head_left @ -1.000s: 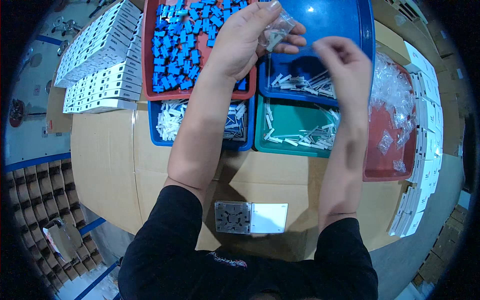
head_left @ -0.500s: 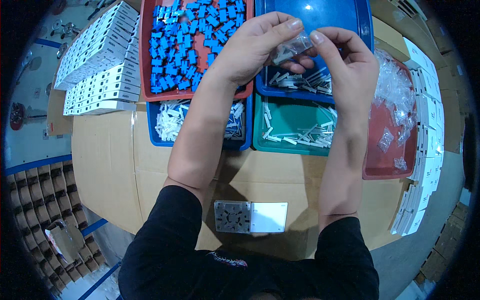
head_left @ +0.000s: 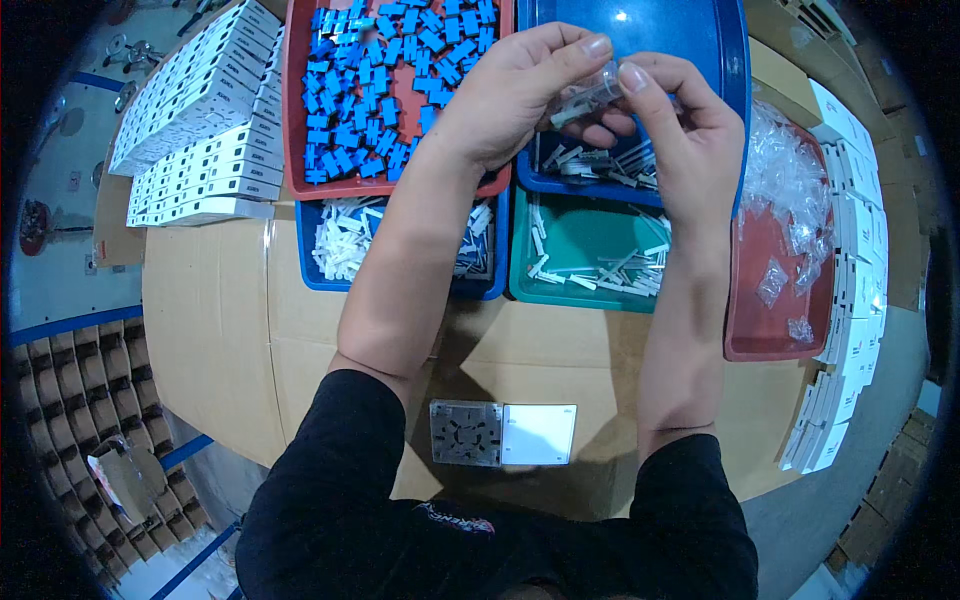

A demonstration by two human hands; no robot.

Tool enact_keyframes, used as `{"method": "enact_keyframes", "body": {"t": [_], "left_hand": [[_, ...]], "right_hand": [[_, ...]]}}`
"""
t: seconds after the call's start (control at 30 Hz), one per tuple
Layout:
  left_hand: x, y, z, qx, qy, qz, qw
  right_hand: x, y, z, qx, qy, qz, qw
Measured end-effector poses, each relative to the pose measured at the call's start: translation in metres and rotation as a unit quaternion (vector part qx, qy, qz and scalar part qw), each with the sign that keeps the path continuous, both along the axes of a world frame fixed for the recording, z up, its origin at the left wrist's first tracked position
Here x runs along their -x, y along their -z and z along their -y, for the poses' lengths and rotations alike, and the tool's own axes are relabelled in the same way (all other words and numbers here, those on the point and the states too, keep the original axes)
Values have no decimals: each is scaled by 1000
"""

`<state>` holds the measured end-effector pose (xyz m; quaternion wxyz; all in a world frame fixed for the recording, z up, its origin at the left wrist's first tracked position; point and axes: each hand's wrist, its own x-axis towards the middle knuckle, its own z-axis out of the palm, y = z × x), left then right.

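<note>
Cool light, shadowed cardboard [head_left: 540,350], glaring white panel [head_left: 539,436], bowed dark edges, seemingly blurred

The small bag [head_left: 598,92] looked clear, glossy plastic. The blue tray [head_left: 660,35] was shiny plastic, the cardboard sheet [head_left: 210,320] matt.

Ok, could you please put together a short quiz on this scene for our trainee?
1. What small item does the left grip hold?
2. True or false: the blue pieces lie in a red tray.
3. Fill the gap: on the cardboard, the white square lies to the ____ of the grey slotted square.

Key: 1. a clear bag; 2. true; 3. right.
</note>
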<state>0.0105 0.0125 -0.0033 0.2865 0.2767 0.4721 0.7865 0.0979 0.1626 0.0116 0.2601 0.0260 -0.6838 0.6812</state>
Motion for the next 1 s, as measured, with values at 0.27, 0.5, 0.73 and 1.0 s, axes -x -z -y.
{"method": "enact_keyframes", "body": {"t": [0.27,0.5,0.73,1.0], "left_hand": [[-1,-2,1,9,-28,-30,999],[-3,-3,3,41,-19,-22,999],[-2,-4,4,74,-62,-145,985],[-3,-2,-2,41,-106,-167,980]], "right_hand": [[-3,-5,-12,-265,2,-60,962],[-2,0,-20,-133,-27,-30,990],[-4,-2,-20,-72,-17,-18,997],[-6,-4,-21,-118,-13,26,993]]}}
